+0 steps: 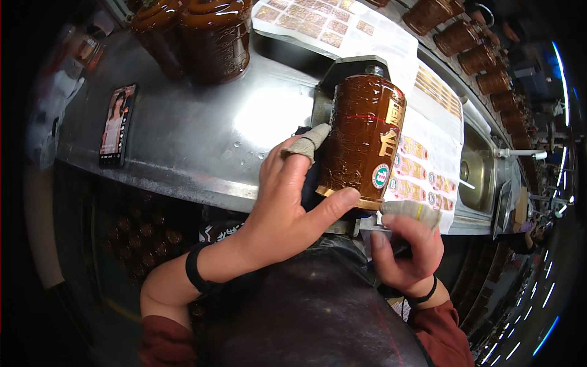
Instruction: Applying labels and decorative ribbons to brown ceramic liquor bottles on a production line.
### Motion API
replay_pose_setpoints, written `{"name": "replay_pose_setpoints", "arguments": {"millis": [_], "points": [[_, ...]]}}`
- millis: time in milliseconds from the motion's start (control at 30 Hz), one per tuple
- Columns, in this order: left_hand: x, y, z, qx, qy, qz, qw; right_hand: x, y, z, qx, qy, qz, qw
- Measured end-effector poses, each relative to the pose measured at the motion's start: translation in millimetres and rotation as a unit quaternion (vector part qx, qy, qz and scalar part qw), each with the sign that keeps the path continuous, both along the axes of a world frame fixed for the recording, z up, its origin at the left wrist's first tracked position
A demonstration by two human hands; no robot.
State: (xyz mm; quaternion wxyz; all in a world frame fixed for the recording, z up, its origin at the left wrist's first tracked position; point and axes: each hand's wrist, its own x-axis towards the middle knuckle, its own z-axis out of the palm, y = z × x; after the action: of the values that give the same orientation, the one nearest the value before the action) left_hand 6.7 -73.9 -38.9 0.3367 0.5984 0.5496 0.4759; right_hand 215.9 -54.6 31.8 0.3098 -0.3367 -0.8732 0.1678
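Steel counter [183, 125] ahead, your left hand [282, 211] holds a brown bottle [361, 137], contents hidden; right hand [417, 249] curls at its five o'clock, grip unclear.

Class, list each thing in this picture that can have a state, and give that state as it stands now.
Bottle: labelled, base toward the person
Left hand: spread, thumb on the bottle's base rim
Right hand: fingers curled; unclear whether it holds anything
Phone: screen lit
Sheets: spread out, labels on them
Table: spotted with drops
Lights: on
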Motion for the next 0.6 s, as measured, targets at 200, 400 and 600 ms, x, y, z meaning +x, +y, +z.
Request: {"name": "replay_pose_setpoints", "arguments": {"millis": [200,400,600], "points": [[4.7,-1.9,-9.5,-0.012,-0.059,-0.006,0.998,12.1,-0.2,-18.9,0.052,-0.065,0.064,0.994],[2.0,-1.2,-10.5,-0.021,-0.086,-0.023,0.996,4.3,4.9,-20.7,0.079,-0.063,0.095,0.99],[-2.6,-2.9,-16.2,-0.048,-0.173,-0.044,0.983,-0.7,8.8,-22.1,0.131,-0.11,0.121,0.978]]}}
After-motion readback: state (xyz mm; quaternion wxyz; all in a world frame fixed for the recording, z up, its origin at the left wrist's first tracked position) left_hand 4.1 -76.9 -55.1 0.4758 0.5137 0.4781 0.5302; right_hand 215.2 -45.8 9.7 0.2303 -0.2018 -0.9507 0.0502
